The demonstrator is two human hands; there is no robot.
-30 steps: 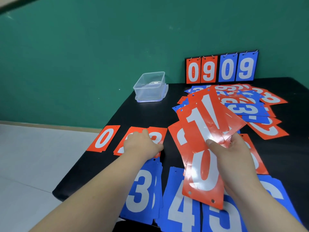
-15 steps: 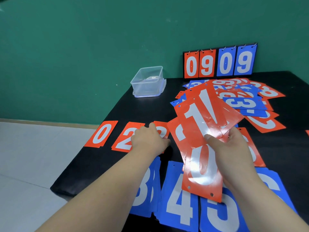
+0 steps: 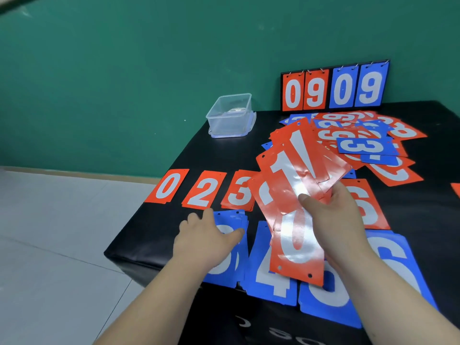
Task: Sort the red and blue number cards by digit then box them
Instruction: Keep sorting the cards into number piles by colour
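Your right hand pinched the red card fan at its overlap. The cards looked thin, glossy and probably slippery. Your left hand rested flat, empty, on the blue 3 pile.

Two bare forearms fill the lower part of the frame. The left hand, lower centre, and the right hand, centre right, are uncovered too.

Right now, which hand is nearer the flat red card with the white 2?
Left. The left hand is just nearer the person than the red 2 card; the right hand, gripping fanned red cards, is farther right.
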